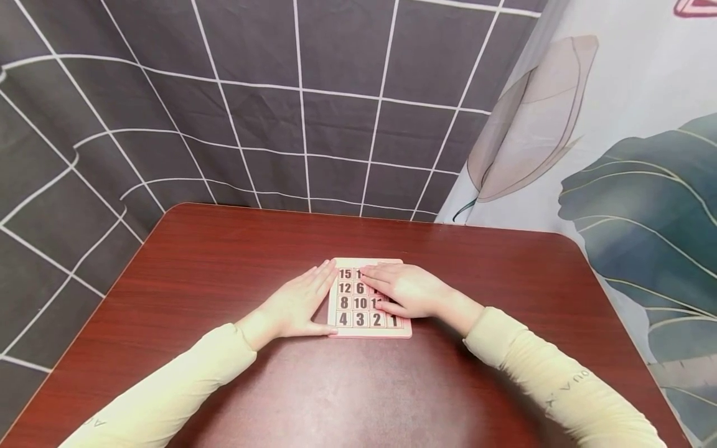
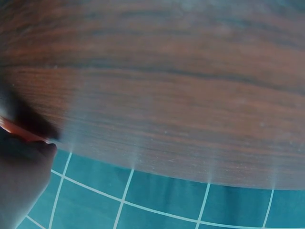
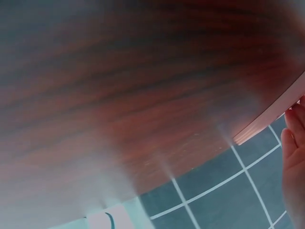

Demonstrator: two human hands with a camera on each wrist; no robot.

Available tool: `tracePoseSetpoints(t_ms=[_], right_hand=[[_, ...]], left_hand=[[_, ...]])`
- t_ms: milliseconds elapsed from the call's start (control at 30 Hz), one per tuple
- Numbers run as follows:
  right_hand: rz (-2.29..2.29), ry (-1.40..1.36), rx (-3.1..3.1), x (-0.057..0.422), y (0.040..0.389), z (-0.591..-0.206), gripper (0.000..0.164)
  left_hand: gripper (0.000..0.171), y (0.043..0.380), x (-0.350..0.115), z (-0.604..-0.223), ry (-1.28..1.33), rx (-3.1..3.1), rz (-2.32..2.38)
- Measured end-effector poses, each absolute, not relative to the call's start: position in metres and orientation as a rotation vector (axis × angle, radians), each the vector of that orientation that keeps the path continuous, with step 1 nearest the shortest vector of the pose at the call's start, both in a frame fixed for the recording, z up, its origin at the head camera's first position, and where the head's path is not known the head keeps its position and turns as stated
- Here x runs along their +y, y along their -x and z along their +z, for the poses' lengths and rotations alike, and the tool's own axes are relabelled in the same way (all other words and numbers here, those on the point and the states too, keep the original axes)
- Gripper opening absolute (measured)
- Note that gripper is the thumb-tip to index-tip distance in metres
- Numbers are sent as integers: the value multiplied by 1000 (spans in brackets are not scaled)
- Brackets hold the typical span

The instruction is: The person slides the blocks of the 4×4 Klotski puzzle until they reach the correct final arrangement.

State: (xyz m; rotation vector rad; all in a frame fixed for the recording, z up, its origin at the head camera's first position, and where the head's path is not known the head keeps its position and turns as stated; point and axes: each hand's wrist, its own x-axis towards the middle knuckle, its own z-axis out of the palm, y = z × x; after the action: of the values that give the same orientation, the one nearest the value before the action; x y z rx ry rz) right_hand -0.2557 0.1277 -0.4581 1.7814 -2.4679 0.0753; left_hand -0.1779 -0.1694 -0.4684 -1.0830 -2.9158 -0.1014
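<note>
On the table (image 1: 224,267), the number board (image 1: 360,296) is touched at its left edge by the spread left hand (image 1: 295,304), overlaid at right by the straight-fingered right hand (image 1: 411,291); tiles 4-3-2-1 (image 1: 360,320) are ordered, tiles 12-6 (image 1: 360,288) seemingly not.

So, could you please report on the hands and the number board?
Left hand at left edge of number board, right hand over its right side. Board flat on table. Right hand hides part of it.

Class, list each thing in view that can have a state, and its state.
Number puzzle: lying flat, numbers up, partly covered
Left hand: outstretched, touching the puzzle's left edge
Right hand: resting over the puzzle's right side
Sleeves: wrinkled
Grid curtain: hanging, wavy
Leaf-print curtain: hanging
</note>
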Motion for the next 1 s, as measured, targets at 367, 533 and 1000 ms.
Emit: tracePoseSetpoints(t_ms=[367,533,1000], right_hand=[[113,-1750,-2435,149,256,-458,55],[106,-1749,-2428,149,256,-459,56],[103,-1813,-2384,105,260,-457,56]], left_hand=[[114,177,-170,-466,1075,-2935,-109],[114,177,-170,-467,1076,-2937,-115],[113,176,-170,-466,1078,-2925,-125]])
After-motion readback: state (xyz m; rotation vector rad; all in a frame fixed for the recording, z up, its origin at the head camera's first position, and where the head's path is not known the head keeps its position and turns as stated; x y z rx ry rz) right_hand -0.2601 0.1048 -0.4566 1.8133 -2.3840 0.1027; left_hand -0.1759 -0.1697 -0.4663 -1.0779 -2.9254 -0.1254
